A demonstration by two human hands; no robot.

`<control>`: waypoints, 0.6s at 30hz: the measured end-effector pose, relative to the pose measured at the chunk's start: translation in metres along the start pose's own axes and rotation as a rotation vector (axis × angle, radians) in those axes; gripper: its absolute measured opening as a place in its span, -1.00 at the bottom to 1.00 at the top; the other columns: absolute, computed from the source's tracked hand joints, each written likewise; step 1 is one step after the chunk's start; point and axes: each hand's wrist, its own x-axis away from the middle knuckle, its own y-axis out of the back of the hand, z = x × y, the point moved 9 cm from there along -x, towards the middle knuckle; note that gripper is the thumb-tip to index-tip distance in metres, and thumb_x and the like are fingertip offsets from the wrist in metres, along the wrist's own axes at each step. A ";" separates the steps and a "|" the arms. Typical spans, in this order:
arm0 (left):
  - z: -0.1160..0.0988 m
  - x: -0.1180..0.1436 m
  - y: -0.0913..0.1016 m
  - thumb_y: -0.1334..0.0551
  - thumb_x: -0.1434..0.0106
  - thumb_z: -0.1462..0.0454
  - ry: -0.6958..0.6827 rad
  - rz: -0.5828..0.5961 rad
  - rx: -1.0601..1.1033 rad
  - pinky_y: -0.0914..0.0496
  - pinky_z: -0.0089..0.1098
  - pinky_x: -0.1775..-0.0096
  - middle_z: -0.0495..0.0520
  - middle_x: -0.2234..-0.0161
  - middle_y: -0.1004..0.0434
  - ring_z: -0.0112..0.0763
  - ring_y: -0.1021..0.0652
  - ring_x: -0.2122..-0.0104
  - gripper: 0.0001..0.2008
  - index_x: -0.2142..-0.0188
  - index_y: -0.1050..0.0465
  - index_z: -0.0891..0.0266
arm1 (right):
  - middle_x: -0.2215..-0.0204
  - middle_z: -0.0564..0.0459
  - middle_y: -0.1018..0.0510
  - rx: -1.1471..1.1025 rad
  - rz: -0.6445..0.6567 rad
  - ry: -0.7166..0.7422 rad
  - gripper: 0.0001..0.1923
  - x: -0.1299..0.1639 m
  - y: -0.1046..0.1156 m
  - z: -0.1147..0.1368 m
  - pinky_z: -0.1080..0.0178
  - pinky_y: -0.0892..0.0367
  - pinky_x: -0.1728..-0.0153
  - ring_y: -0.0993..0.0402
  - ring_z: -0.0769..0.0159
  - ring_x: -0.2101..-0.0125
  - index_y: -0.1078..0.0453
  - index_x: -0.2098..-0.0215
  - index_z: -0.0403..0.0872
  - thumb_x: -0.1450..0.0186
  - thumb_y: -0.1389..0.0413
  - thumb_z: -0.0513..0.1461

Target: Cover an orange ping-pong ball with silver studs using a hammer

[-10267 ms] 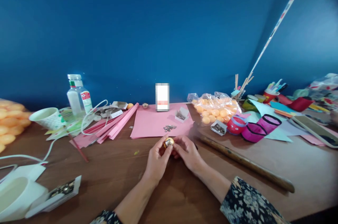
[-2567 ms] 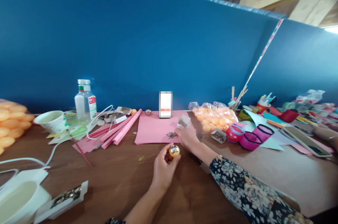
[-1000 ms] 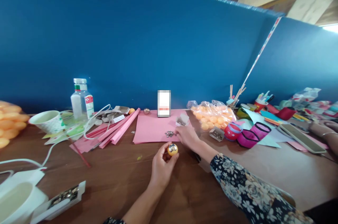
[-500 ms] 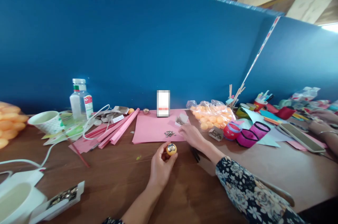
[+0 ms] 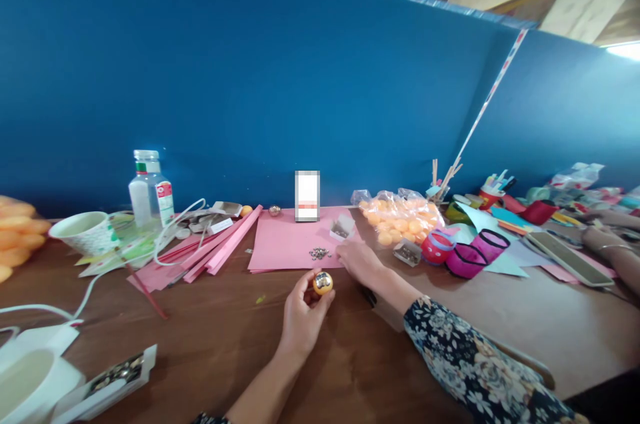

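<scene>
My left hand (image 5: 303, 312) holds a small orange ball (image 5: 323, 283) studded with shiny metal tacks, pinched between thumb and fingers just above the brown table. My right hand (image 5: 359, 260) rests palm down at the right edge of a pink paper sheet (image 5: 285, 245), fingertips next to a little heap of silver tacks (image 5: 319, 253). Whether it pinches a tack is hidden. A small open tack box (image 5: 341, 228) sits on the pink sheet just behind that hand.
A bag of orange balls (image 5: 400, 216), pink paper cups (image 5: 467, 252), a paper cup (image 5: 86, 232), a bottle (image 5: 147, 187), pink paper strips (image 5: 220, 244) and a white cable (image 5: 90, 284) crowd the table's back. Another person's hands (image 5: 607, 244) rest at far right beside a phone (image 5: 567, 257).
My right hand has stayed by the tack heap, shifting only slightly. The left hand keeps the ball in about the same spot. Ten seconds ago both hands were on the ball.
</scene>
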 end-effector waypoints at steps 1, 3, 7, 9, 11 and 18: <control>0.000 0.000 0.000 -0.29 0.05 0.21 0.000 0.000 0.007 -0.40 -0.38 0.26 0.13 0.23 -0.51 -0.35 -0.51 0.33 -0.51 0.09 -0.33 0.28 | 0.31 -0.09 -0.47 0.001 0.003 0.002 -0.80 0.000 0.000 0.000 0.28 -0.22 0.36 -0.41 0.20 0.32 -0.41 0.30 -0.08 -0.20 0.04 -0.31; -0.002 0.001 0.000 -0.29 0.05 0.18 -0.002 -0.011 0.016 -0.41 -0.38 0.30 0.12 0.26 -0.51 -0.36 -0.51 0.35 -0.52 0.11 -0.34 0.29 | 0.33 -0.09 -0.47 -0.004 0.002 0.007 -0.81 -0.001 0.000 0.001 0.29 -0.22 0.37 -0.41 0.20 0.33 -0.40 0.32 -0.10 -0.20 0.04 -0.33; -0.004 0.002 0.001 -0.27 0.03 0.13 0.024 -0.036 0.030 -0.42 -0.40 0.38 0.09 0.35 -0.52 -0.38 -0.50 0.42 -0.52 0.12 -0.36 0.30 | 0.32 -0.09 -0.46 -0.041 -0.038 0.018 -0.84 -0.001 0.006 0.003 0.30 -0.21 0.34 -0.40 0.21 0.30 -0.38 0.36 -0.12 -0.18 0.03 -0.35; -0.005 0.003 0.002 -0.25 0.01 0.11 0.050 -0.042 0.044 -0.42 -0.39 0.39 0.08 0.37 -0.52 -0.39 -0.50 0.44 -0.53 0.12 -0.37 0.30 | 0.32 -0.06 -0.46 -0.078 -0.073 0.025 -0.85 0.002 0.013 0.005 0.30 -0.21 0.31 -0.38 0.24 0.28 -0.37 0.36 -0.12 -0.19 0.04 -0.35; -0.006 0.004 0.002 -0.23 -0.02 0.10 0.066 -0.047 0.058 -0.43 -0.38 0.38 0.09 0.35 -0.52 -0.39 -0.50 0.43 -0.53 0.11 -0.37 0.30 | 0.32 -0.01 -0.46 -0.119 -0.112 0.032 -0.84 0.009 0.021 0.010 0.32 -0.22 0.29 -0.38 0.30 0.29 -0.34 0.33 -0.11 -0.20 0.06 -0.34; -0.010 0.006 -0.001 -0.23 -0.03 0.13 0.073 -0.013 0.127 -0.42 -0.37 0.24 0.11 0.21 -0.51 -0.37 -0.51 0.29 -0.56 0.09 -0.36 0.25 | 0.46 0.10 -0.45 -0.929 -0.288 0.078 -0.88 0.063 0.041 0.036 0.37 -0.25 0.39 -0.36 0.41 0.44 -0.31 0.35 -0.10 -0.21 0.01 -0.22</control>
